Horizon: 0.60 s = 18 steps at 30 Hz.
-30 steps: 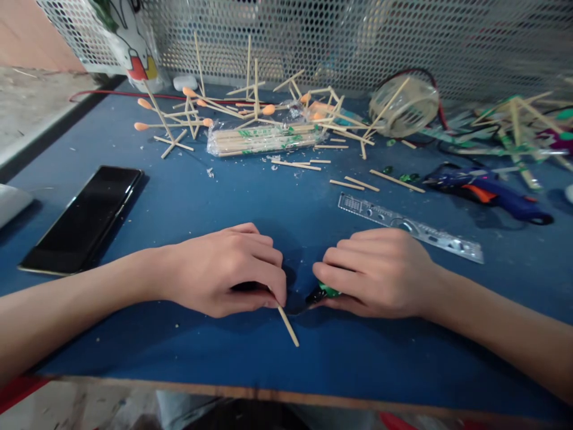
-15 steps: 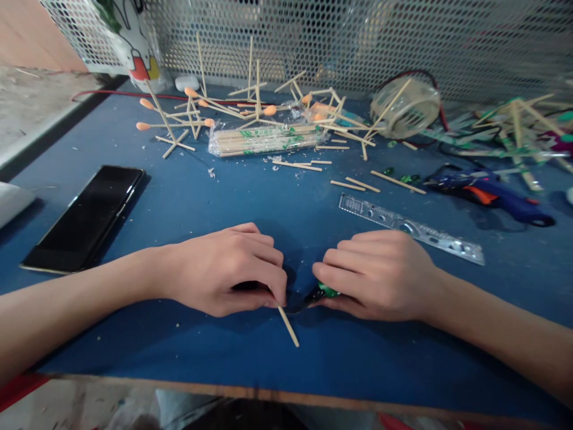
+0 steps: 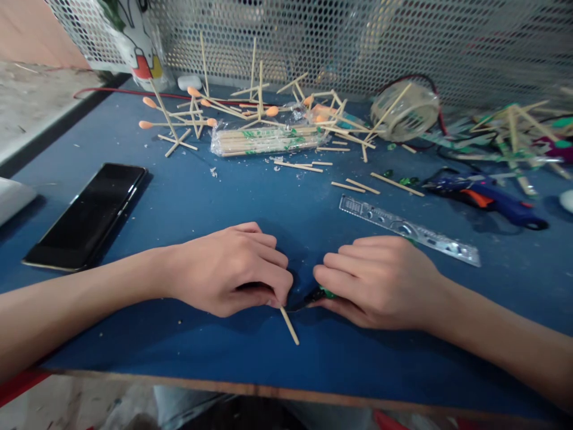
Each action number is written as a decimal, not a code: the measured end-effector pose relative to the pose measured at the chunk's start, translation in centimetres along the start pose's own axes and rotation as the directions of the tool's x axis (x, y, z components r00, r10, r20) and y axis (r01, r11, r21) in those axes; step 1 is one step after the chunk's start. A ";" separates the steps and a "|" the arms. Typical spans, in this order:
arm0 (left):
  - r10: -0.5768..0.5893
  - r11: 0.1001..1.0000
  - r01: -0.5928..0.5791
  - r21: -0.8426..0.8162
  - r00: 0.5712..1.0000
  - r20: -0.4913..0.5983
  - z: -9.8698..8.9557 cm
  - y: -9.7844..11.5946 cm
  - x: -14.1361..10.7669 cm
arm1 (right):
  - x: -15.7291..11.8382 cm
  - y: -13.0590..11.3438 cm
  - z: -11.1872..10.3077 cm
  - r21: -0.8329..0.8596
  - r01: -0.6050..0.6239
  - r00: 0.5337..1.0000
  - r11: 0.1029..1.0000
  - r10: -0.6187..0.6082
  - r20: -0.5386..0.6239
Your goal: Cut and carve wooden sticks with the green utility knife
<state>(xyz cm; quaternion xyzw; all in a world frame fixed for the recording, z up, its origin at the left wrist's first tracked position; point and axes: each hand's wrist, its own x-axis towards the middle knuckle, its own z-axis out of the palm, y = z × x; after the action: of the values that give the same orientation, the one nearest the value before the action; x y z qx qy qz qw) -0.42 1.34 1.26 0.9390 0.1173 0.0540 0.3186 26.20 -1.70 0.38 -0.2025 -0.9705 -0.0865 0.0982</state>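
Stick: a thin wooden stick (image 3: 289, 325) lies on the blue table (image 3: 250, 203) near its front edge — long axis diagonal, free end pointing toward the person and to the right.
Left hand: left hand (image 3: 228, 276), fingers curled narrow, pinches the stick's far end against the table.
Right hand: right hand (image 3: 380, 280) closes around a green-handled cutter (image 3: 323, 293) (blade tip at the stick).
Change: hands and stick hold the same pose as half a second ago — only the view shifts slightly.

Blue table (image 3: 188, 203), black phone (image 3: 85, 216), clear ruler (image 3: 409, 230), glue gun (image 3: 486, 197), bagged sticks (image 3: 266, 140)
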 end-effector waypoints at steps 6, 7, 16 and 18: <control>0.013 0.999 -0.013 0.030 1.000 0.006 0.1 0.0 -0.1 | 0.0 -1.0 -0.4 0.008 -0.051 0.998 0.999 0.051 0.039; 0.012 0.999 -0.012 0.031 1.000 0.003 0.1 0.0 -0.1 | 0.0 -0.9 -0.3 0.005 -0.052 0.998 0.999 0.052 0.025; 0.016 0.999 -0.017 0.043 1.000 0.012 -0.1 0.1 -0.1 | -0.4 0.3 0.2 0.014 -0.023 1.000 1.000 0.023 -0.020; 0.015 0.999 -0.015 0.039 1.000 0.006 -0.1 0.1 -0.1 | -0.4 0.3 0.1 0.010 -0.010 1.000 1.000 0.010 -0.014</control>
<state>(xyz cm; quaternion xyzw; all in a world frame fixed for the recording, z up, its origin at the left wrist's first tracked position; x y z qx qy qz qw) -0.55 1.28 1.37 0.9461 0.1104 0.0512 0.3002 26.65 -1.55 0.21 -0.2064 -0.9691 -0.0827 0.1064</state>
